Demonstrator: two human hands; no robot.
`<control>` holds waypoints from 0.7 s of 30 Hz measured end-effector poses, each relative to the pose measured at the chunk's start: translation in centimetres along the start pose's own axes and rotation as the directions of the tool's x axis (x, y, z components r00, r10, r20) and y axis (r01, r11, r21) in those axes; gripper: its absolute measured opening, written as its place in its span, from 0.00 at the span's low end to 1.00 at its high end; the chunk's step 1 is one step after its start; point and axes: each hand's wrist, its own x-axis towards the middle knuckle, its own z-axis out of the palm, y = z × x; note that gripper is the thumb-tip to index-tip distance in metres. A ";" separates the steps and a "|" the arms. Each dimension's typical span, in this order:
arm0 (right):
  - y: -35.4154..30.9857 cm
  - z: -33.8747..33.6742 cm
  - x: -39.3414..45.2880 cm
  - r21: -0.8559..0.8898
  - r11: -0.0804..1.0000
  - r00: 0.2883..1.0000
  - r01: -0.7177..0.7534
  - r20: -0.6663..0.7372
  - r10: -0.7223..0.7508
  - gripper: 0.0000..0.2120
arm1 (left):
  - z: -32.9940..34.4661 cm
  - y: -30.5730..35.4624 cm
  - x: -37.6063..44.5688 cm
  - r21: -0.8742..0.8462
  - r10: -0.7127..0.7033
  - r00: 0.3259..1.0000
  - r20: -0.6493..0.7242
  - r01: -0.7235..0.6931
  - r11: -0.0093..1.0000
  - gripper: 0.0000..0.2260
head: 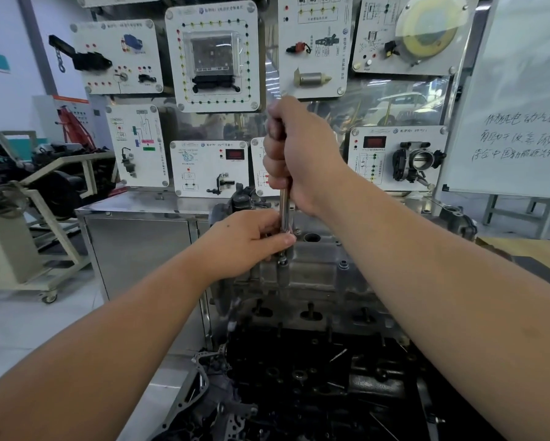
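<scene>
A long steel wrench [284, 208] stands nearly upright over a grey engine cylinder head [311, 275]. My right hand [294, 154] grips its dark handle at the top, fist closed round it. Lower down, my left hand [251, 240] pinches the wrench's shaft near its socket end, thumb and fingers round it. The socket [282, 261] meets the top left of the cylinder head; what it sits on is hidden. An open round hole [311, 238] shows just right of the tool.
A black oily engine block [315, 386] fills the foreground below my arms. Behind stands a steel cabinet [136, 249] with a display board of white training panels [213, 55]. An engine stand [28, 218] is at left, a whiteboard [518, 100] at right.
</scene>
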 end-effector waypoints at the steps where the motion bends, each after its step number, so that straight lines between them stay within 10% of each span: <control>1: 0.1 0.0 -0.1 -0.005 1.000 1.000 -0.009 -0.010 0.009 0.18 | 0.0 0.1 0.0 0.011 -0.002 1.000 -0.010 0.002 1.000 0.08; 21: 0.6 -0.4 0.1 0.102 0.992 0.998 -0.068 0.007 0.068 0.21 | 0.0 -0.4 0.2 -0.072 0.023 1.000 0.016 -0.022 0.997 0.18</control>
